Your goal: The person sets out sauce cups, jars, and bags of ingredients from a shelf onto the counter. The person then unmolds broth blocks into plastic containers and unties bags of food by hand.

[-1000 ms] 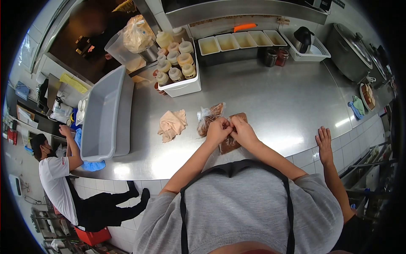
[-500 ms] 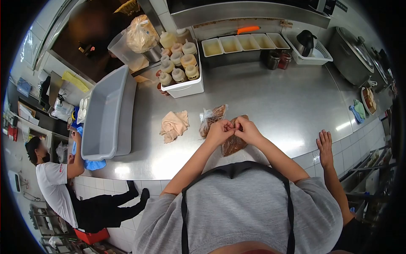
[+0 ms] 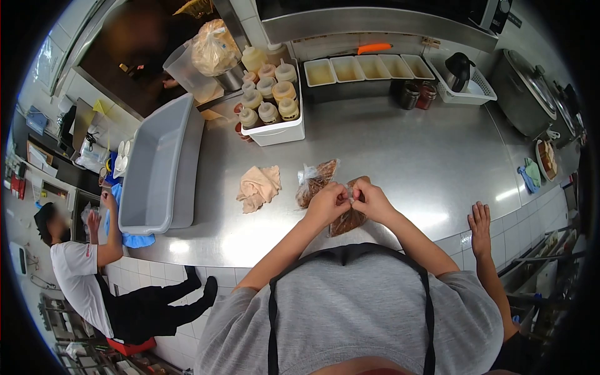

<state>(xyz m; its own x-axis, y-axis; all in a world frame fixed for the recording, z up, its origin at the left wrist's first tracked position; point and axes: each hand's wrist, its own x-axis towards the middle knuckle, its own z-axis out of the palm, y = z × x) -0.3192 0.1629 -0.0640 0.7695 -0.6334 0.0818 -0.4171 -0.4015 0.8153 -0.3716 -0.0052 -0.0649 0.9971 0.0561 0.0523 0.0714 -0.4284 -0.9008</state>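
A clear plastic bag of brown food (image 3: 347,223) lies on the steel counter just in front of me. My left hand (image 3: 329,204) and my right hand (image 3: 371,201) meet above it, fingertips pinched on the bag's plastic near its top. The exact part of the plastic in the fingers is small and partly hidden. Beside it, to the upper left, rests a second bag of brown food (image 3: 319,182) with a bunched, closed end; neither hand grips it. Farther left a crumpled peach cloth (image 3: 259,188) lies on the counter.
A grey tub (image 3: 181,181) stands left, near a white bin of squeeze bottles (image 3: 284,134). Sauce containers (image 3: 367,67), jars (image 3: 410,95) and a white basket (image 3: 467,97) line the back. Another person's hand (image 3: 479,220) rests at the right edge; a co-worker (image 3: 75,262) stands left.
My hands have drawn slightly apart, still pinching the bag's plastic. At left, the co-worker's hand has risen a little. The view has shifted slightly.
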